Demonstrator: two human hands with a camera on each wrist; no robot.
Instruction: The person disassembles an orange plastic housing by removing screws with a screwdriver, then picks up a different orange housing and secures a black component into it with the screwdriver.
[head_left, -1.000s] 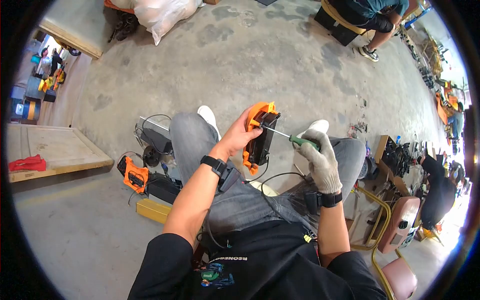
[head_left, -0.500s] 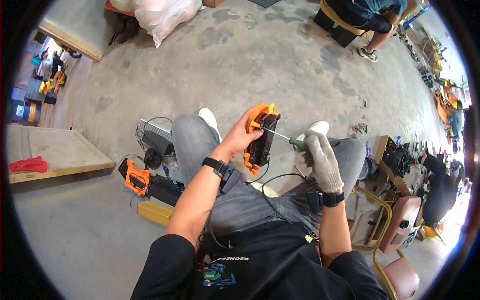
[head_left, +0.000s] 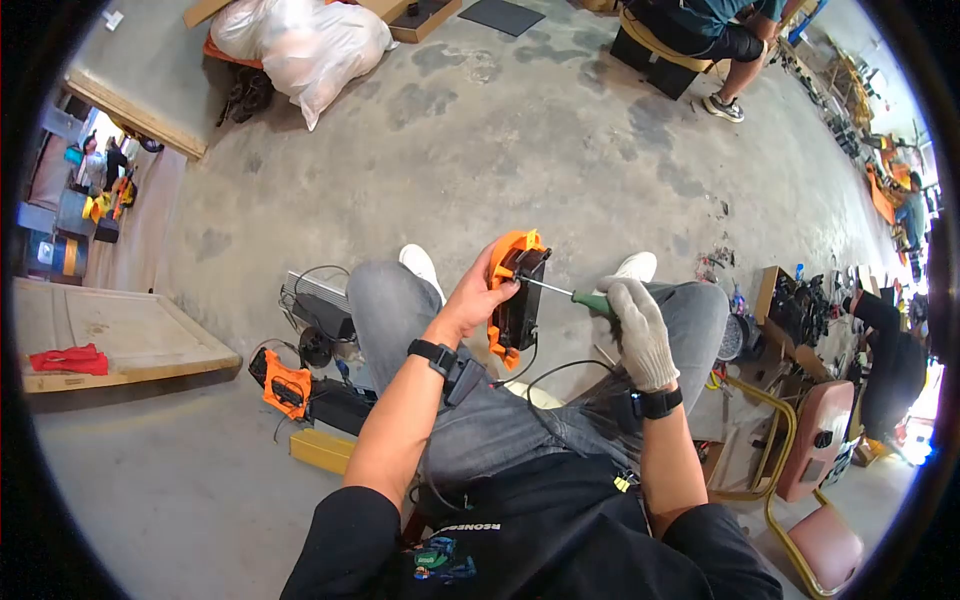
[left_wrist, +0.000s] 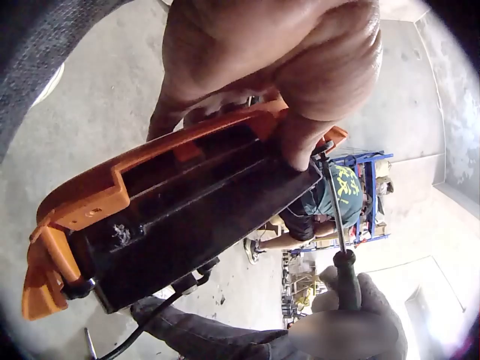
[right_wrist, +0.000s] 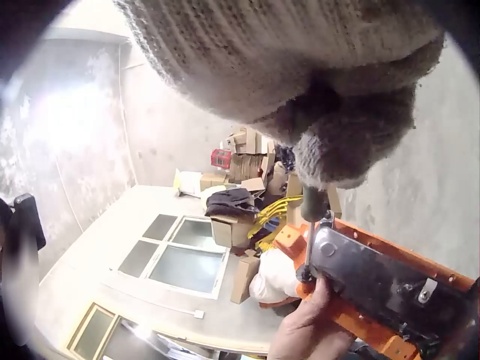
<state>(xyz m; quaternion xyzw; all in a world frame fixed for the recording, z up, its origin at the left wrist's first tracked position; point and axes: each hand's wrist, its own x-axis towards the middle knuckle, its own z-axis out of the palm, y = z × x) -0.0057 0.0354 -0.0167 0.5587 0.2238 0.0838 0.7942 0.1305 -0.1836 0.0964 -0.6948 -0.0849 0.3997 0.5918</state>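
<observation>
Between the knees, my bare left hand [head_left: 469,304] grips an orange-framed black part [head_left: 517,300], thumb on its near side; a black cable runs from its lower end. My gloved right hand [head_left: 640,335] holds the green handle of a screwdriver [head_left: 592,301], whose shaft reaches the part's upper corner. In the left wrist view the screwdriver tip meets a dark spot at the corner of the black housing [left_wrist: 202,217], beside the thumb. The right wrist view shows the shaft [right_wrist: 310,247] against a dark round piece at the orange frame's corner; glove fingers wrap the handle.
On the floor at left lie another orange-and-black part [head_left: 285,388], a yellow bar [head_left: 322,450] and a finned metal piece [head_left: 318,292]. A red cloth [head_left: 70,360] rests on a wooden panel. White bags [head_left: 300,50], a seated person [head_left: 735,50] and a pink chair [head_left: 815,440] are around.
The head view has tilted, so the surroundings sit lower in it. Both hands keep their holds on the part and the screwdriver; the gloved fingers have shifted slightly on the handle.
</observation>
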